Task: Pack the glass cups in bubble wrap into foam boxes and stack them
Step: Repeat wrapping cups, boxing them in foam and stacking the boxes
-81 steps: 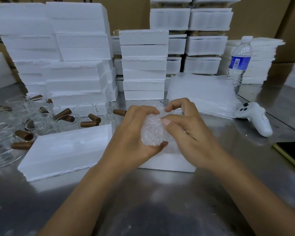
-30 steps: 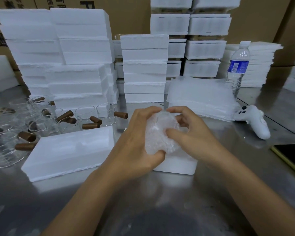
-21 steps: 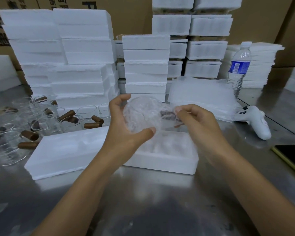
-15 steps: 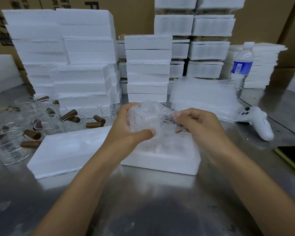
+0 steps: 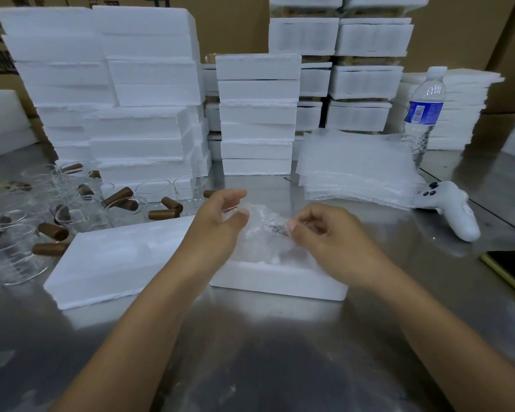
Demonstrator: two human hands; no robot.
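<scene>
A glass cup wrapped in bubble wrap [image 5: 260, 233] lies in the open white foam box [image 5: 280, 282] at the middle of the steel table. My right hand [image 5: 327, 242] pinches the wrap's loose end at the cup's right side. My left hand [image 5: 220, 221] hovers at the cup's left with fingers loosely curved; only the thumb tip is at the wrap. The foam lid [image 5: 116, 260] lies flat just left of the box. Several bare glass cups with brown handles [image 5: 81, 209] stand at the left.
A pile of bubble wrap sheets [image 5: 357, 168] lies behind the box. Stacks of foam boxes [image 5: 259, 114] fill the back. A water bottle [image 5: 424, 114], a white controller [image 5: 452, 209] and a phone [image 5: 512, 272] are at the right.
The wrapped cup came down from above the box into it. My left hand loosened its grip on it and drew a little to the left. My right hand stayed pinching the wrap.
</scene>
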